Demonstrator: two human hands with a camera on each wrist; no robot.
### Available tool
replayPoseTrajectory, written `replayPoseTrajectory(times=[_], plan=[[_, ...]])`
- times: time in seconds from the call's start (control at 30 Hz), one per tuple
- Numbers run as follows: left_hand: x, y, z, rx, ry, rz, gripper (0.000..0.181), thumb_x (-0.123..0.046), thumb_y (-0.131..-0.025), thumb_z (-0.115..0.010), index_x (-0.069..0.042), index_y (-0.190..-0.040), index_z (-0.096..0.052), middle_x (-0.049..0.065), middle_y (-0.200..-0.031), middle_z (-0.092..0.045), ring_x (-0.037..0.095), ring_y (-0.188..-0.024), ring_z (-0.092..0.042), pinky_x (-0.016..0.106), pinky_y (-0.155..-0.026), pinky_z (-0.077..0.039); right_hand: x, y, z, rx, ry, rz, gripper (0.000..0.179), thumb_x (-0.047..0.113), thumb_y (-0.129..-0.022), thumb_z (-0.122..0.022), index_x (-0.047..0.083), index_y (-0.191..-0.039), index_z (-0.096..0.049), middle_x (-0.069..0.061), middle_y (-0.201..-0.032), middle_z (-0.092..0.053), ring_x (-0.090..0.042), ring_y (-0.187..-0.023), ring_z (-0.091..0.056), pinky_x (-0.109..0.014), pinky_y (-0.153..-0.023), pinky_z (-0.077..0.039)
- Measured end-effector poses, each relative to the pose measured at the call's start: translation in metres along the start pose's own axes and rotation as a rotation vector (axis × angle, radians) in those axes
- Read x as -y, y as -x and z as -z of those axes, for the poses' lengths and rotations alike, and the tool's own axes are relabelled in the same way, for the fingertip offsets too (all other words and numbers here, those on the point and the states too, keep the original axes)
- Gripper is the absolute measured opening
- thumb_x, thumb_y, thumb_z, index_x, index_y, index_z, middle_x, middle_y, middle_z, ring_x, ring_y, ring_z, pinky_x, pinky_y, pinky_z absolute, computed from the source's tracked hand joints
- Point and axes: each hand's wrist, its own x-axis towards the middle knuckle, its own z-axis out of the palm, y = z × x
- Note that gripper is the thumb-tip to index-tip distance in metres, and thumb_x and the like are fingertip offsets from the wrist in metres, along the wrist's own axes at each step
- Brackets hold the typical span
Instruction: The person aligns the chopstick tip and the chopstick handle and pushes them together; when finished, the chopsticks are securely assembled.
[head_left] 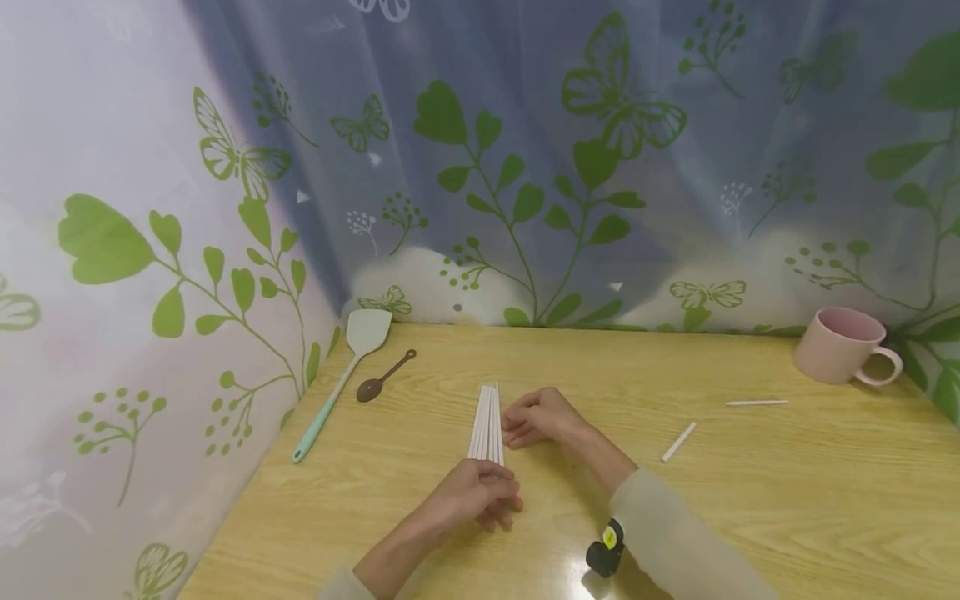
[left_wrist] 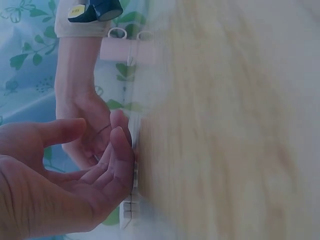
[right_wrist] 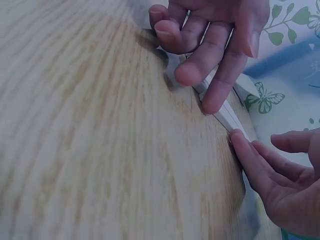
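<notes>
Slim white sticks (head_left: pixel 486 423) lie side by side in a bundle on the wooden table, slightly fanned. Across their near ends is my left hand (head_left: pixel 477 493), its fingers loosely bent and its thumb apart from them in the left wrist view. On the right side of the bundle, my right hand (head_left: pixel 546 417) has its fingertips beside the sticks. Seen from the right wrist, a fingertip of that hand (right_wrist: pixel 280 175) meets the edge of the sticks (right_wrist: pixel 228 116). Neither hand grips anything. The left hand hides the sticks' near ends.
Two loose white sticks, one slanted (head_left: pixel 679 442) and one level (head_left: pixel 757 403), lie to the right. A pink mug (head_left: pixel 832 350) stands at the back right. On the left are a spatula (head_left: pixel 341 387) and a brown spoon (head_left: pixel 382 379). A patterned curtain (head_left: pixel 510 167) borders the table.
</notes>
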Motion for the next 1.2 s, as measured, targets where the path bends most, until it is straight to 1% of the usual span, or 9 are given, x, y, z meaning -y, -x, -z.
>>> replayPoseTrajectory(times=[0.17, 0.3, 0.4, 0.53, 0.67, 0.87, 1.07, 1.13, 1.2], plan=[[0.0, 0.003, 0.0, 0.008, 0.001, 0.004, 0.042, -0.018, -0.099, -0.065, 0.011, -0.128, -0.059, 0.013, -0.093, -0.075, 0.018, -0.074, -0.072, 0.028, -0.064, -0.058, -0.003, 0.006, 0.002, 0.051, -0.005, 0.004, 0.024, 0.004, -0.103, -0.058, -0.015, -0.114, -0.066, -0.026, -0.102, -0.074, -0.032, -0.086, -0.077, -0.038, -0.08, -0.064], [-0.001, 0.003, -0.001, 0.015, -0.004, 0.001, 0.039, -0.019, -0.1, -0.064, 0.009, -0.127, -0.06, 0.012, -0.094, -0.075, 0.019, -0.074, -0.072, 0.029, -0.065, -0.058, -0.004, 0.015, 0.009, 0.127, 0.001, 0.048, 0.031, 0.008, -0.104, -0.057, -0.018, -0.119, -0.063, -0.029, -0.107, -0.072, -0.033, -0.09, -0.077, -0.04, -0.083, -0.064], [-0.004, 0.0, -0.003, 0.018, -0.008, -0.017, 0.039, -0.021, -0.1, -0.064, 0.008, -0.127, -0.062, 0.013, -0.096, -0.076, 0.02, -0.076, -0.072, 0.03, -0.065, -0.058, -0.007, 0.024, 0.02, 0.176, -0.003, 0.087, 0.037, 0.013, -0.107, -0.056, -0.019, -0.125, -0.06, -0.031, -0.115, -0.071, -0.036, -0.097, -0.076, -0.042, -0.087, -0.063], [-0.013, -0.008, -0.008, 0.021, -0.034, -0.066, 0.041, -0.025, -0.102, -0.062, 0.006, -0.128, -0.064, 0.011, -0.1, -0.076, 0.026, -0.083, -0.074, 0.034, -0.07, -0.059, -0.014, 0.034, 0.044, 0.192, -0.014, 0.129, 0.044, 0.019, -0.109, -0.055, -0.017, -0.134, -0.056, -0.031, -0.124, -0.068, -0.037, -0.105, -0.073, -0.044, -0.091, -0.061], [-0.026, -0.025, -0.017, 0.019, -0.054, -0.098, 0.04, -0.028, -0.103, -0.062, 0.005, -0.126, -0.066, 0.01, -0.102, -0.077, 0.03, -0.088, -0.075, 0.038, -0.075, -0.061, -0.019, 0.045, 0.074, 0.153, -0.036, 0.15, 0.048, 0.02, -0.11, -0.053, -0.018, -0.14, -0.051, -0.032, -0.13, -0.065, -0.035, -0.109, -0.072, -0.044, -0.093, -0.061], [-0.043, -0.058, -0.033, 0.03, -0.018, -0.105, 0.037, -0.026, -0.103, -0.064, 0.004, -0.125, -0.067, 0.01, -0.104, -0.077, 0.033, -0.095, -0.075, 0.037, -0.078, -0.06, -0.026, 0.067, 0.121, 0.047, -0.053, 0.138, 0.053, 0.021, -0.11, -0.053, -0.017, -0.145, -0.044, -0.031, -0.136, -0.062, -0.032, -0.114, -0.071, -0.041, -0.096, -0.059], [-0.057, -0.088, -0.049, 0.072, 0.01, -0.144, 0.035, -0.023, -0.104, -0.064, 0.004, -0.127, -0.067, 0.012, -0.108, -0.076, 0.035, -0.102, -0.074, 0.042, -0.085, -0.06, -0.034, 0.09, 0.164, -0.055, -0.052, 0.153, 0.055, 0.022, -0.11, -0.055, -0.019, -0.145, -0.043, -0.017, -0.126, -0.072, -0.023, -0.109, -0.074, -0.036, -0.093, -0.06], [-0.059, -0.097, -0.056, 0.079, 0.013, -0.148, 0.033, -0.022, -0.104, -0.064, 0.003, -0.126, -0.067, 0.012, -0.108, -0.076, 0.034, -0.103, -0.074, 0.043, -0.088, -0.061, -0.037, 0.097, 0.178, -0.086, -0.064, 0.165, 0.052, 0.02, -0.109, -0.056, -0.018, -0.143, -0.046, -0.01, -0.121, -0.074, -0.02, -0.105, -0.074, -0.034, -0.091, -0.061], [-0.059, -0.107, -0.065, 0.072, 0.0, -0.152, 0.031, -0.022, -0.104, -0.064, 0.002, -0.125, -0.068, 0.01, -0.107, -0.076, 0.032, -0.102, -0.074, 0.041, -0.087, -0.061, -0.04, 0.102, 0.192, -0.122, -0.096, 0.172, 0.046, 0.017, -0.109, -0.057, -0.015, -0.141, -0.051, -0.005, -0.116, -0.076, -0.017, -0.102, -0.075, -0.032, -0.088, -0.062]])
